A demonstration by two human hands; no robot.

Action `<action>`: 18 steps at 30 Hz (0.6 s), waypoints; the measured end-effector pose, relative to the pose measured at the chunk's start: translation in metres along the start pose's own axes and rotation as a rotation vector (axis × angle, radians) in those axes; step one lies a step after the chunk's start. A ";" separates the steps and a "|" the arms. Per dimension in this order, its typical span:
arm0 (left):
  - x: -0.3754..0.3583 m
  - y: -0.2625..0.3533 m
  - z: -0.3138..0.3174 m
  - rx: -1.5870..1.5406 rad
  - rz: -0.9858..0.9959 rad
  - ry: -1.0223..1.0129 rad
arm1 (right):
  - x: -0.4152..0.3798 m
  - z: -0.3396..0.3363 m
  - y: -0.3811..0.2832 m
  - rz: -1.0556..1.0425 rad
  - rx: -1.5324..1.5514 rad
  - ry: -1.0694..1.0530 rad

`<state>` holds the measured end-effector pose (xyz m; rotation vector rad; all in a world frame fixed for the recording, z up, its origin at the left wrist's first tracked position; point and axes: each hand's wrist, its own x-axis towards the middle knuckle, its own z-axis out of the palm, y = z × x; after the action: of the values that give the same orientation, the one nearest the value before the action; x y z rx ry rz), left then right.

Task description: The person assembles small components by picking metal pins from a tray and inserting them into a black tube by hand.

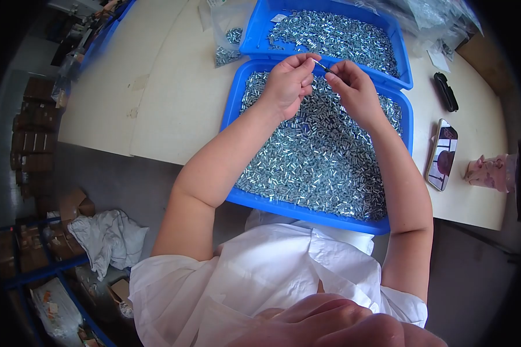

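Note:
Above the upper part of a blue tray full of small silvery metal pieces, my two hands are close together. My left hand is closed, its thumb and forefinger pinching one end of a thin item, silvery on the left and dark on the right. The other end is pinched by my right hand, whose fingers are curled. What exactly the thin item is, I cannot make out.
Behind is a second blue tray with similar pieces. A plastic bag of pieces lies left of it. On the right are a black object, a phone and a cup. Shelves stand lower left.

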<state>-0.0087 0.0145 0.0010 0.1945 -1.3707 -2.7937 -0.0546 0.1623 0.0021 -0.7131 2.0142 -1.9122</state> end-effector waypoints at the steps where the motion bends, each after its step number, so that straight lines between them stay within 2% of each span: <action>1: 0.000 0.000 0.000 0.006 -0.004 0.001 | 0.001 -0.001 0.002 0.000 0.000 0.000; 6: 0.000 0.000 -0.001 0.011 -0.002 -0.017 | 0.000 -0.001 -0.004 0.005 -0.169 0.019; 11: 0.000 -0.002 0.000 0.087 0.040 0.001 | 0.003 -0.004 0.002 0.020 -0.178 0.017; 13: 0.001 -0.005 0.002 0.328 0.200 0.111 | 0.004 -0.004 0.006 0.039 -0.153 0.010; 14: 0.003 -0.007 0.001 0.328 0.199 0.111 | 0.004 -0.004 0.007 -0.004 -0.124 0.014; 16: 0.008 -0.011 -0.003 0.597 0.480 0.127 | 0.004 -0.004 0.007 -0.048 -0.094 0.018; 18: 0.010 -0.012 -0.007 0.660 0.524 0.125 | 0.003 -0.005 0.005 -0.084 -0.116 0.032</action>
<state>-0.0170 0.0158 -0.0132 0.0090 -1.9161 -1.8244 -0.0605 0.1645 -0.0022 -0.8126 2.1615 -1.8750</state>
